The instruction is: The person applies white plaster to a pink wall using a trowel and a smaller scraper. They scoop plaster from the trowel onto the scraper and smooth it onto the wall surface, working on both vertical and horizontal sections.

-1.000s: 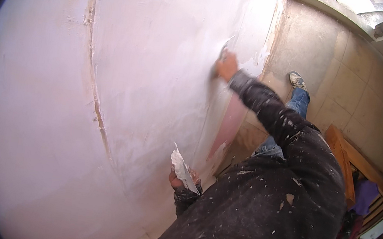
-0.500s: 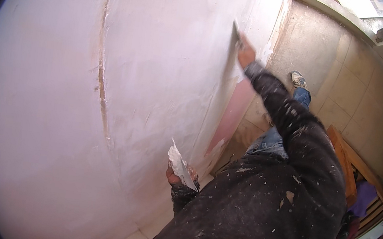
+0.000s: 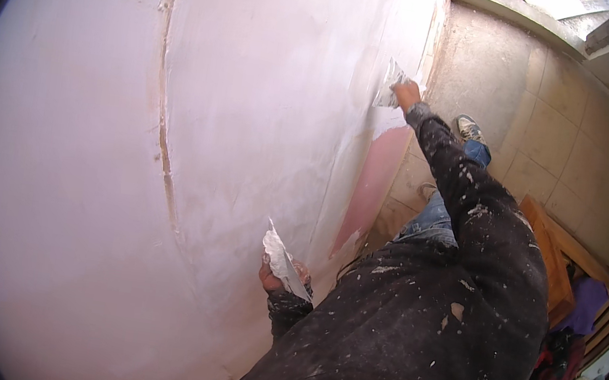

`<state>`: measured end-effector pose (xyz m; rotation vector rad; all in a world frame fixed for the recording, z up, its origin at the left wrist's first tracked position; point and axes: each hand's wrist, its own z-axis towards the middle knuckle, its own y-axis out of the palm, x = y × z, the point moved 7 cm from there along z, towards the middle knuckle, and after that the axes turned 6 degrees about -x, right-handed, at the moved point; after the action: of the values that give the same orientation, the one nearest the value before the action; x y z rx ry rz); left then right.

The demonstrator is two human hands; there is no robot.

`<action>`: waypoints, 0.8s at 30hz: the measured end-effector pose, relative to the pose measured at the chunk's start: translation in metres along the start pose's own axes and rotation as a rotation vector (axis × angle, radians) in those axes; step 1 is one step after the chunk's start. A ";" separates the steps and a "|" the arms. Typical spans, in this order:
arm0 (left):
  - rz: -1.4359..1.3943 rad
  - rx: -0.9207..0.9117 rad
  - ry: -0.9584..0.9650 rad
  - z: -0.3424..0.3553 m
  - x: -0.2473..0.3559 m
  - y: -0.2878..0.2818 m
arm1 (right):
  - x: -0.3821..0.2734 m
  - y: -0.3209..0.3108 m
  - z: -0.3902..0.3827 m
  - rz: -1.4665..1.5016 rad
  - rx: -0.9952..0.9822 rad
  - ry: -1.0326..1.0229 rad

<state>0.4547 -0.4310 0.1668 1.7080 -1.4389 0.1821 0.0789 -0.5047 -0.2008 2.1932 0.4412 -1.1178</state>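
My right hand is closed round a plastering trowel, its flat blade against the white plastered wall near the wall's right edge. Below the blade runs an uncoated pink strip with a ragged white upper border. Lower down, close to my body, my left hand grips a flat plate loaded with white plaster. The plate is seen nearly edge-on, so its exact kind is unclear, and some of the left fingers are hidden behind it.
A rough brownish crack runs down the wall on the left. Right of the wall lies a tiled floor, where my shoe stands. Wooden furniture with a purple cloth is at my right side.
My right hand has moved slightly down and right along the wall. The trowel has turned from nearly edge-on to showing its blade's face. My left hand has barely moved.
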 end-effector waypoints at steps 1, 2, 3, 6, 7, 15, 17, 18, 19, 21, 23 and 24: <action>-0.011 -0.017 -0.005 0.000 -0.001 0.002 | -0.005 -0.004 0.017 -0.007 -0.037 -0.016; -0.021 -0.037 -0.011 0.001 -0.002 0.004 | -0.007 -0.010 0.032 0.034 -0.026 0.053; -0.039 -0.048 -0.014 0.001 -0.003 0.006 | -0.015 -0.012 0.044 0.088 -0.024 0.095; -0.061 -0.094 -0.015 0.001 -0.005 0.014 | -0.093 0.023 0.020 -0.965 -0.018 -0.559; -0.100 -0.082 -0.004 0.001 -0.006 0.016 | -0.113 0.049 -0.004 -0.990 -0.050 -0.720; -0.183 -0.289 -0.004 0.001 -0.010 0.040 | 0.008 0.056 -0.182 -0.179 -0.186 -0.057; -0.193 -0.389 0.003 0.001 -0.011 0.044 | 0.026 0.016 -0.124 -0.348 -0.066 0.048; -0.205 -0.405 -0.004 0.001 -0.012 0.043 | 0.024 0.002 -0.090 -0.353 -0.094 0.022; -0.217 -0.463 0.018 0.001 -0.011 0.044 | 0.026 -0.009 -0.055 -0.377 -0.033 0.129; -0.255 -0.476 0.044 0.000 -0.010 0.041 | -0.003 0.012 -0.003 -0.848 -0.329 -0.088; -0.198 -0.554 0.065 -0.003 -0.009 0.044 | -0.029 0.022 0.005 -0.493 -0.215 -0.124; -0.189 -0.571 0.067 -0.003 -0.010 0.045 | -0.041 0.022 0.000 -0.341 -0.113 -0.083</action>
<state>0.4145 -0.4196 0.1861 1.3355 -1.1298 -0.2532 0.0668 -0.5214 -0.1594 2.0116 0.8442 -1.3210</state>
